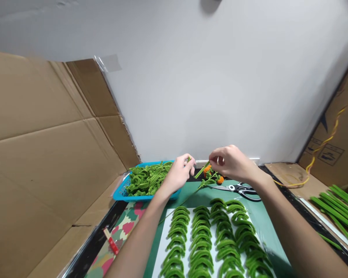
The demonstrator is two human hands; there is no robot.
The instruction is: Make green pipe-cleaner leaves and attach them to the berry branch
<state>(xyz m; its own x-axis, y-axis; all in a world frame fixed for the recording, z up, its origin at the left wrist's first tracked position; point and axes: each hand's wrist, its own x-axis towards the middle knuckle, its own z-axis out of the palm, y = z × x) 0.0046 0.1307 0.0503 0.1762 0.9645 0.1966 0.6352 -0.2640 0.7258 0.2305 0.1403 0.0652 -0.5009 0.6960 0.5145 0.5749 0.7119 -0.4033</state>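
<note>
One short green chenille stem (202, 170), possibly doubled, hangs above the work surface at the clock's centre, its upper end pinched between thumb and fingertip of the right hand (219, 160), nearly closed. The left hand (188, 164), at 9 o'clock, is loosely curled, with one green snippet (188, 159) at its fingertips. Just right and below: one sprig with two orange flowers (220, 180). At 4 o'clock, one pair of black-handled scissors (245, 190) on a green cutting mat (188, 189). Near 9 o'clock, one blue plastic basket (124, 197) heaped with green chenille leaves (150, 179), too tangled to count. At 6 o'clock, one white sheet (165, 247) bearing four columns of curved green chenille pieces (201, 243), overlapping, no exact count. Around 8 o'clock, one red-wrapped stick (112, 243) on patterned material. Far out between 3 and 4, several loose long green stems (336, 212); at 3, one yellow twisted cord (333, 131).
</note>
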